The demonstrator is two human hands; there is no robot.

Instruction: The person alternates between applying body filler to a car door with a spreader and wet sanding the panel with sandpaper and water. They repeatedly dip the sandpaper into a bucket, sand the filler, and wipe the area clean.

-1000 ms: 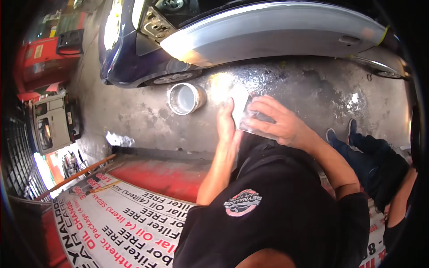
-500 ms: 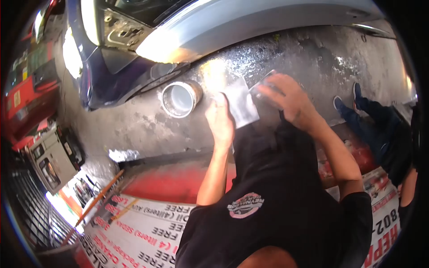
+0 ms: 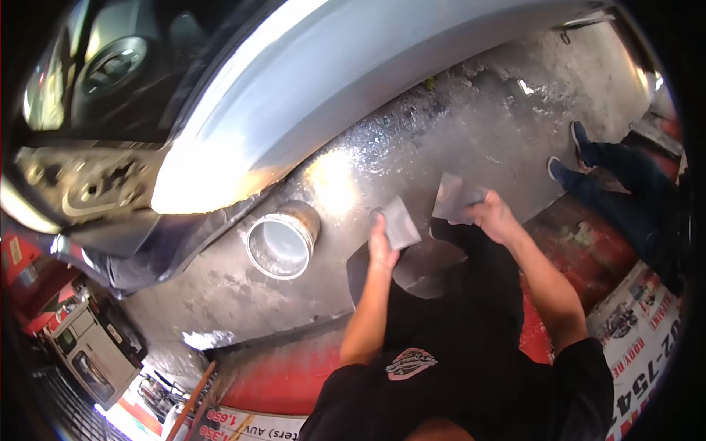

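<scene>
My left hand (image 3: 382, 244) is closed with the thumb on top of a light grey piece of sandpaper (image 3: 402, 225). Across from it, my right hand (image 3: 496, 216) pinches a darker grey piece of sandpaper (image 3: 452, 197) by its edge. A gap separates the two pieces, and both are held above my knees. To the left of my hands a round bucket (image 3: 307, 219) stands on the floor, its inside pale grey and its rim smeared.
A car's grey body panel (image 3: 331, 81) spans the top, with an open door frame (image 3: 88, 184) at left. The concrete floor (image 3: 493, 125) looks wet. Another person's legs (image 3: 618, 176) are at right. A printed banner (image 3: 640, 331) lies behind me.
My hands have moved apart, each with its piece of sandpaper; the right one has gone lower. The view has shifted, so the car panel fills more of it.
</scene>
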